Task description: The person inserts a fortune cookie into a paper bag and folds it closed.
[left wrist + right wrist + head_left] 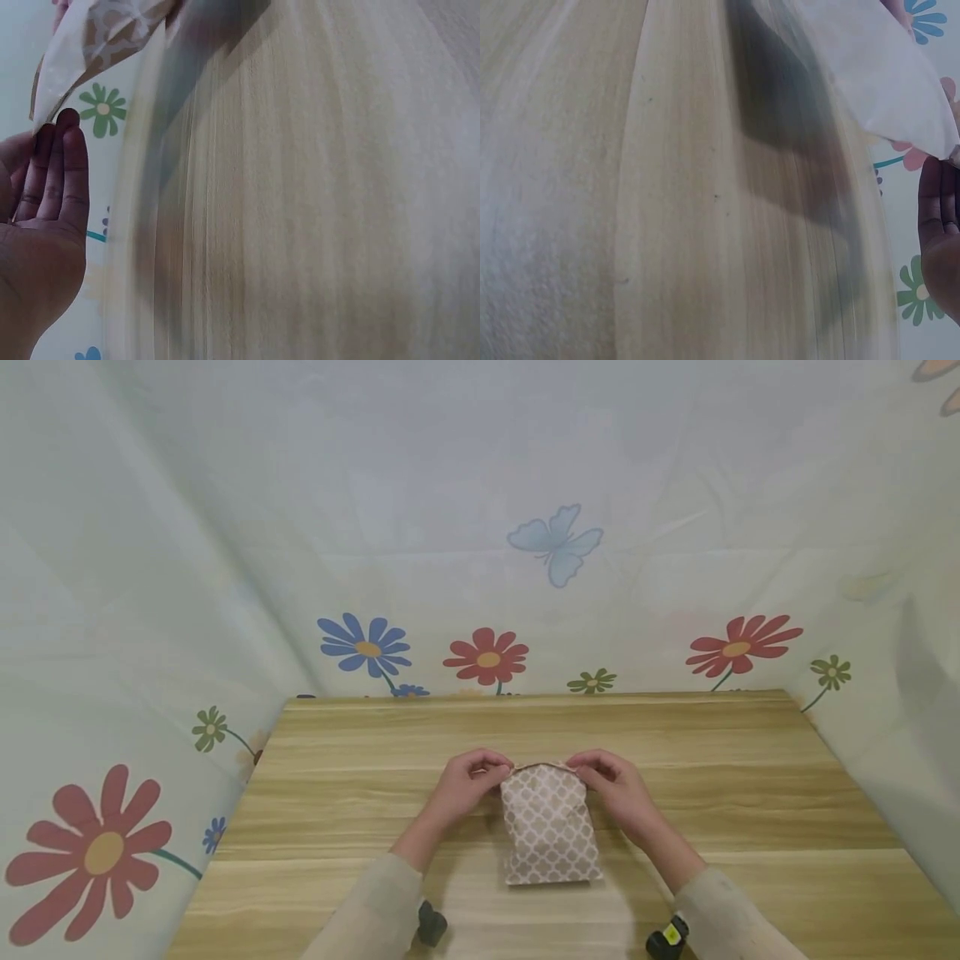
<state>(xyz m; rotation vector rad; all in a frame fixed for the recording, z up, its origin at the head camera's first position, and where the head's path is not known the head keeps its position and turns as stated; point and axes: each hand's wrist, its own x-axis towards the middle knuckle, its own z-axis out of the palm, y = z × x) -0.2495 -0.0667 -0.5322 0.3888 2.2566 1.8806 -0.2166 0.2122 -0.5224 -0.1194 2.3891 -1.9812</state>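
A beige paper bag (551, 827) with a white lattice print stands out in the head view, its top edge toward the far side of the table. My left hand (467, 783) pinches the bag's top left corner between thumb and fingers. At the top right corner, my right hand (617, 789) pinches the bag the same way. The left wrist view catches a corner of the bag (120, 34) at the fingertips of the left hand (45, 225). A pale side of the bag (885, 67) hangs from the right hand (941, 225). The bag's contents are hidden.
The wood-grain table (360, 743) spreads under both hands. Behind it and at both sides hangs a pale cloth (420, 510) printed with flowers and a butterfly. Black wrist devices, one at the left wrist (431, 924) and one at the right (667, 937), sit below the sleeves.
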